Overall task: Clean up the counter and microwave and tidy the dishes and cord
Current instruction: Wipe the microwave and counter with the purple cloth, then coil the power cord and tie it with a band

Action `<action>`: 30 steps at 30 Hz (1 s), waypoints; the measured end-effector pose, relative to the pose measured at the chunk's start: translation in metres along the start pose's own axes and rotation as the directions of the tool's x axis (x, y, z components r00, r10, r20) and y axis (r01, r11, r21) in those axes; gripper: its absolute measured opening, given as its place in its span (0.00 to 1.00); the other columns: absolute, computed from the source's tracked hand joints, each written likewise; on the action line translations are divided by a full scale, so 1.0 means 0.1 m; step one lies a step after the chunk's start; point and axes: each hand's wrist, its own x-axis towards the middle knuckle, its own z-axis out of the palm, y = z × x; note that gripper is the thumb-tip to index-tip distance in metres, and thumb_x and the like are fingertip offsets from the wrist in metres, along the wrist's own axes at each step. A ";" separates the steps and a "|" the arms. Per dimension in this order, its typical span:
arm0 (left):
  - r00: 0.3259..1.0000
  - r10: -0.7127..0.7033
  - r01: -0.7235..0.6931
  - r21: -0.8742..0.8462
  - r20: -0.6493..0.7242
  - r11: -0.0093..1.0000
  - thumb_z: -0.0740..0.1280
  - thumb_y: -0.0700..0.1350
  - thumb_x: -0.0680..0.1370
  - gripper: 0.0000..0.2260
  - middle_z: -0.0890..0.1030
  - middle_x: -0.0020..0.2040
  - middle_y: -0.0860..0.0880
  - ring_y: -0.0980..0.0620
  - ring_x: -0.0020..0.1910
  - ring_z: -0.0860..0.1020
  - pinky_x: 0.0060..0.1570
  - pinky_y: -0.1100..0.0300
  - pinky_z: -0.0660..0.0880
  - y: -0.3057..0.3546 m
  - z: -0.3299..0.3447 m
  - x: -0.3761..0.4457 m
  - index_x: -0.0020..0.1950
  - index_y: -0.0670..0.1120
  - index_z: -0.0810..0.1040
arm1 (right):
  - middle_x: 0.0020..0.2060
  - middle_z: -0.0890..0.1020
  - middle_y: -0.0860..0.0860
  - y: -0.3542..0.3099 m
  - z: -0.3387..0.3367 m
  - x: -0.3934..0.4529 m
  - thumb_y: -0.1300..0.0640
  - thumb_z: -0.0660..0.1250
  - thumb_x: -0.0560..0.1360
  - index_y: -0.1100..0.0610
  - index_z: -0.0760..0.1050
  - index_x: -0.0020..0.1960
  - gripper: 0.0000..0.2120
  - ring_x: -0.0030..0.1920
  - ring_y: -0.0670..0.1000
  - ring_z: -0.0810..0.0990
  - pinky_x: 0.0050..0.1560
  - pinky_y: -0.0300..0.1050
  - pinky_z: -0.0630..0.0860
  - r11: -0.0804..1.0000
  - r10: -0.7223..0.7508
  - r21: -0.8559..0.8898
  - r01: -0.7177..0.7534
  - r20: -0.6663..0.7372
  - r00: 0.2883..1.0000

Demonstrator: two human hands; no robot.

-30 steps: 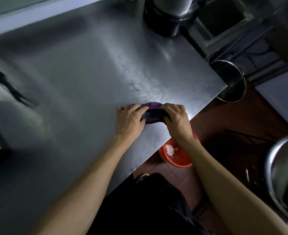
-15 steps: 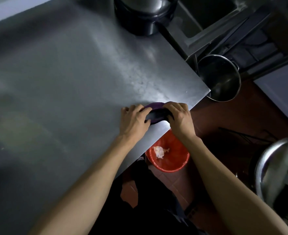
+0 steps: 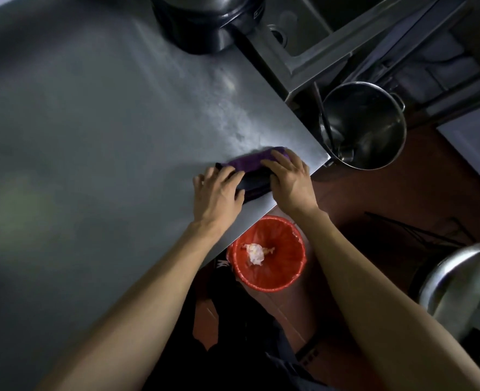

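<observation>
A purple cloth [image 3: 254, 167] lies bunched on the steel counter [image 3: 97, 131], close to its near right corner. My left hand [image 3: 217, 193] presses on the cloth's left end with fingers spread over it. My right hand [image 3: 291, 182] lies over the cloth's right end, fingers curved onto the fabric. Both hands hold the cloth down against the metal, a short way from the counter's edge. Wet streaks shine on the counter just beyond the cloth.
A red bin [image 3: 268, 253] with a crumpled white tissue stands on the floor below the counter edge. A steel pot [image 3: 365, 124] sits low at the right. A black-based appliance [image 3: 202, 21] stands at the counter's far side, beside a sink [image 3: 303, 38].
Both hands have slid the cloth rightward along the counter toward its corner. The view has shifted, and more of the red bin shows.
</observation>
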 end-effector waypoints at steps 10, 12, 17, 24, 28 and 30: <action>0.987 0.119 -0.128 0.083 0.107 0.988 0.67 0.48 0.76 0.19 0.73 0.71 0.49 0.44 0.73 0.66 0.65 0.40 0.65 -0.06 0.07 -0.34 0.67 0.49 0.78 | 0.77 0.63 0.57 -0.13 0.21 -0.37 0.54 0.61 0.82 0.53 0.69 0.75 0.21 0.79 0.60 0.54 0.78 0.64 0.51 0.998 -0.035 -0.041 0.042 0.143 0.989; 0.987 0.108 -0.118 0.081 0.119 0.990 0.67 0.49 0.77 0.19 0.73 0.72 0.49 0.44 0.72 0.67 0.65 0.41 0.66 -0.07 -0.01 -0.34 0.68 0.49 0.77 | 0.77 0.64 0.58 -0.20 0.19 -0.34 0.53 0.61 0.81 0.53 0.70 0.74 0.21 0.79 0.61 0.56 0.77 0.64 0.53 0.999 -0.027 -0.037 0.032 0.135 0.991; 0.996 -0.003 -0.004 0.083 0.087 0.997 0.65 0.50 0.78 0.20 0.74 0.70 0.48 0.45 0.69 0.70 0.61 0.43 0.69 -0.31 -0.29 -0.42 0.70 0.48 0.74 | 0.74 0.69 0.59 -0.61 0.16 -0.16 0.53 0.61 0.82 0.56 0.70 0.74 0.21 0.76 0.62 0.63 0.75 0.63 0.60 0.996 -0.082 0.047 0.075 0.159 0.984; 0.973 -0.228 0.230 0.073 -0.030 0.971 0.66 0.51 0.78 0.20 0.78 0.64 0.48 0.44 0.64 0.74 0.58 0.44 0.72 -1.20 -0.81 -0.77 0.68 0.47 0.75 | 0.73 0.70 0.58 -1.62 0.29 0.13 0.51 0.61 0.82 0.55 0.68 0.74 0.22 0.74 0.60 0.66 0.71 0.59 0.66 0.959 -0.273 0.151 0.240 0.256 0.927; 0.930 -0.357 0.360 0.022 -0.093 0.933 0.66 0.51 0.78 0.19 0.79 0.63 0.47 0.43 0.63 0.75 0.59 0.43 0.73 -1.77 -1.08 -1.15 0.68 0.46 0.76 | 0.74 0.69 0.56 -2.29 0.45 0.19 0.50 0.60 0.82 0.53 0.69 0.74 0.21 0.75 0.59 0.65 0.71 0.57 0.66 0.932 -0.359 0.166 0.322 0.309 0.881; 0.904 -0.407 0.410 -0.008 -0.128 0.912 0.66 0.50 0.78 0.19 0.80 0.63 0.47 0.42 0.63 0.75 0.58 0.43 0.73 -2.07 -1.19 -1.36 0.67 0.46 0.76 | 0.74 0.70 0.55 -2.62 0.54 0.18 0.50 0.60 0.82 0.53 0.70 0.73 0.20 0.74 0.58 0.66 0.71 0.58 0.67 0.919 -0.392 0.182 0.349 0.334 0.857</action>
